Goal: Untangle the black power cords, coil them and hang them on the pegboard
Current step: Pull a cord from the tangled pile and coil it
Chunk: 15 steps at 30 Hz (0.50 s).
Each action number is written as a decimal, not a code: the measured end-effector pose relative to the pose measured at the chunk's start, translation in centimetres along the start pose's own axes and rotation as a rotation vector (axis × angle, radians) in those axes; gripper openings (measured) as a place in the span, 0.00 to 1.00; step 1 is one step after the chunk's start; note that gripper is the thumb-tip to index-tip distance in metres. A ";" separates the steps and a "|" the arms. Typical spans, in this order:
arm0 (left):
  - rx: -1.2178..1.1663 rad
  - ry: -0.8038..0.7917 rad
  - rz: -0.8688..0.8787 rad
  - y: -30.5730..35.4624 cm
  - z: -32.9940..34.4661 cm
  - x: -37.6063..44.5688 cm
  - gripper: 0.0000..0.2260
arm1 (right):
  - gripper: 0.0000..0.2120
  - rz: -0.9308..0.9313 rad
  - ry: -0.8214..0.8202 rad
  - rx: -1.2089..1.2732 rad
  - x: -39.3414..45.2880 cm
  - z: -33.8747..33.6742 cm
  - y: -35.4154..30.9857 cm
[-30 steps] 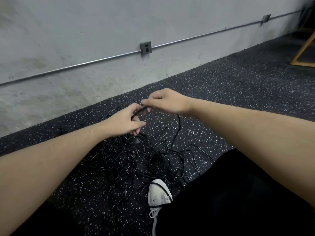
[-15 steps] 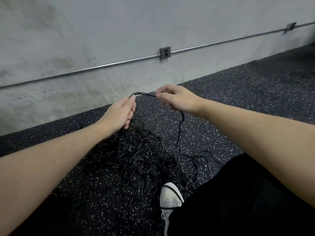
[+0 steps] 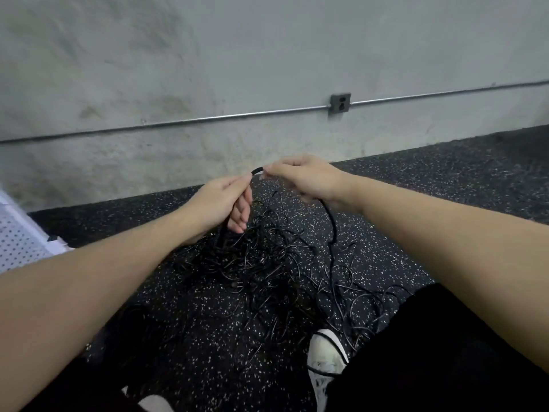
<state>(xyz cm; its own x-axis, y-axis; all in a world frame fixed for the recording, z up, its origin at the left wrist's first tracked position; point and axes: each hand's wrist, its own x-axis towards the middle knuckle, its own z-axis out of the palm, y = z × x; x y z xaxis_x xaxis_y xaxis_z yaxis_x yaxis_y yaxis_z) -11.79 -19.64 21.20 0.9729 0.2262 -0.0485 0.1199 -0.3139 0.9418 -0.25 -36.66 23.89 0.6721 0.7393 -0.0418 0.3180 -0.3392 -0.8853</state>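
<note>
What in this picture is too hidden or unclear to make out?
- Head view: the left hand covers its part of the black cord, so its hold is unclear.
- The tangled pile of cords: how many there are cannot be counted; strands overlap.
- White pegboard: cut off by the left edge.
- White shoe: partly covered by the black trouser leg.

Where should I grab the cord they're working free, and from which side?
Take the raised cord on the short arched span between the left hand and right hand, coming from above. That stretch is lifted clear of the tangled pile on the floor, so fingers can probably close round one strand alone.
</note>
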 end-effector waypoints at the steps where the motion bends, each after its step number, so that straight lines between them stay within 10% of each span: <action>1: -0.009 0.017 -0.006 0.0 -0.4 -0.3 0.19 | 0.15 0.008 0.006 -0.002 0.4 0.6 -0.4; 15: -0.157 0.032 -0.041 -1.9 -2.9 -1.8 0.07 | 0.11 0.101 0.132 0.633 6.9 8.7 -4.7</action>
<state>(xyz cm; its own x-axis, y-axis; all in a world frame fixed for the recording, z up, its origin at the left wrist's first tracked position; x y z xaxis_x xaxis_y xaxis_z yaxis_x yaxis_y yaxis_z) -14.30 -16.76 20.48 0.9608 0.2656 -0.0795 0.1242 -0.1562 0.9799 -2.89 -24.91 23.77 0.7676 0.6300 -0.1177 -0.1790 0.0344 -0.9832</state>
